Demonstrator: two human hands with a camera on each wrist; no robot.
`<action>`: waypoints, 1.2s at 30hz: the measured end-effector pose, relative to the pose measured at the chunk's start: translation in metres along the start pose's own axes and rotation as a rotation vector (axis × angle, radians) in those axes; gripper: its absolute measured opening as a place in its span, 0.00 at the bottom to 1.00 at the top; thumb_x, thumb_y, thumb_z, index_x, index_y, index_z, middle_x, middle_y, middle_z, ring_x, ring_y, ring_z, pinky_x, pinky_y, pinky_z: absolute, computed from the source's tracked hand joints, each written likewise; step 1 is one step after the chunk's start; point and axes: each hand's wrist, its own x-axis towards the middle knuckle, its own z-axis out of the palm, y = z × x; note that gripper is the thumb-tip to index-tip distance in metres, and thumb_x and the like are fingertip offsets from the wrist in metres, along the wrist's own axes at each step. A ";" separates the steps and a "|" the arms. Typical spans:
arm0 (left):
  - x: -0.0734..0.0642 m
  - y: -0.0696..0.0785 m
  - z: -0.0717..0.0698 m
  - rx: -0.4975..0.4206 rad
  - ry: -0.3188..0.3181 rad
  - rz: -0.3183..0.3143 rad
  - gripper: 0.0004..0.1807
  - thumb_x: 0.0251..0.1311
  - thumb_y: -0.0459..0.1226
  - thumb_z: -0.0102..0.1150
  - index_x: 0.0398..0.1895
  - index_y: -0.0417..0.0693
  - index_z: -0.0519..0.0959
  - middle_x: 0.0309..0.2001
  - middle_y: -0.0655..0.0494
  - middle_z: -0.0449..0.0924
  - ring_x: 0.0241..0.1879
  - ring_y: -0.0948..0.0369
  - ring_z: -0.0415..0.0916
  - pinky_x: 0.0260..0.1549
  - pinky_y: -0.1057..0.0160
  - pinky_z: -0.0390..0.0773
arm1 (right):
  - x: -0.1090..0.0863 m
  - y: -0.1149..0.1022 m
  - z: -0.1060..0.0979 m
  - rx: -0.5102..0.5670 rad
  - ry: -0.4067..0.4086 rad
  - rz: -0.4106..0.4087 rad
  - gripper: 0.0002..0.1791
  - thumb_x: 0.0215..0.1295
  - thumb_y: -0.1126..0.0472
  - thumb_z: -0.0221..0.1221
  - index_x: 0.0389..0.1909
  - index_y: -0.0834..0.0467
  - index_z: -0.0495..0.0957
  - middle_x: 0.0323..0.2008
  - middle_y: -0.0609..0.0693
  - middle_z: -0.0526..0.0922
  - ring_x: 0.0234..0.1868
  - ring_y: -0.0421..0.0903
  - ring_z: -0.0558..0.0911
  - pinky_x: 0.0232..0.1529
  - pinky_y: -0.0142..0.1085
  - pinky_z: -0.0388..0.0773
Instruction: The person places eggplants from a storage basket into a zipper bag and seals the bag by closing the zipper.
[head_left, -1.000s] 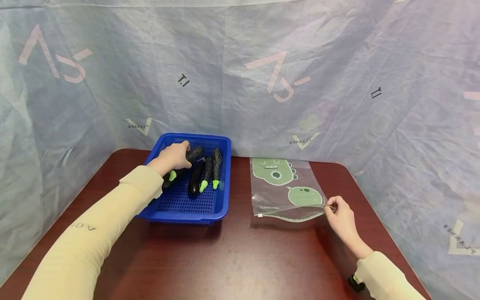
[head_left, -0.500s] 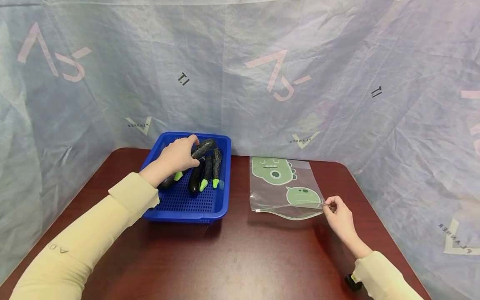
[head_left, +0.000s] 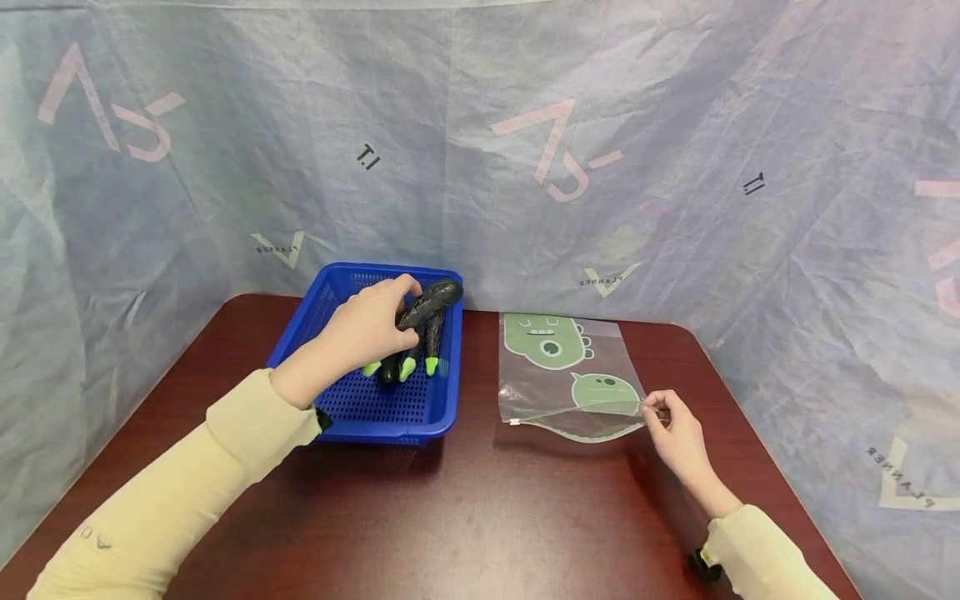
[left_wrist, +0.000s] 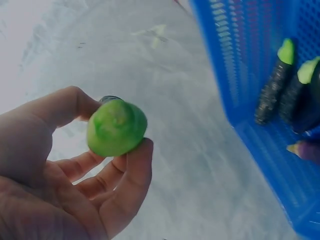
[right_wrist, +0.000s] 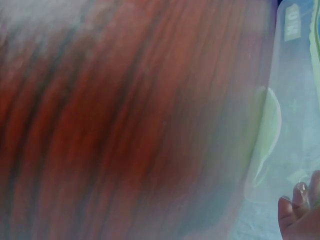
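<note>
My left hand [head_left: 363, 329] grips a long, dark, bumpy vegetable [head_left: 437, 300] over the blue basket [head_left: 454, 392]. Its rounded light green end [left_wrist: 117, 127] faces the left wrist camera, held between thumb and fingers. Beneath it in the basket lie bumpy dark vegetables [head_left: 433, 337] with green ends and a smooth dark eggplant [head_left: 389, 371], partly hidden by the hand. On the right, my right hand [head_left: 681, 437] pinches the mouth corner of a clear slider bag [head_left: 536, 387] printed with green cartoon dinosaurs. The near lip bows outward, leaving the mouth parted.
A dark red-brown wooden table [head_left: 480, 517] carries the basket at left and the bag at right. Grey printed fabric [head_left: 480, 167] hangs round the back and sides, close behind the basket. The white slider [head_left: 514, 422] sits at the bag's left corner.
My left hand has moved right across the basket, raising the dark vegetable from among the others. My right hand keeps its pinch on the bag, nearly still.
</note>
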 end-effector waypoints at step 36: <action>-0.036 0.082 0.061 -0.042 0.165 0.291 0.26 0.45 0.38 0.62 0.52 0.57 0.72 0.35 0.61 0.73 0.27 0.64 0.70 0.23 0.63 0.71 | 0.000 -0.033 -0.011 0.234 0.124 0.115 0.04 0.55 0.71 0.63 0.32 0.65 0.79 0.29 0.52 0.82 0.28 0.27 0.78 0.31 0.19 0.71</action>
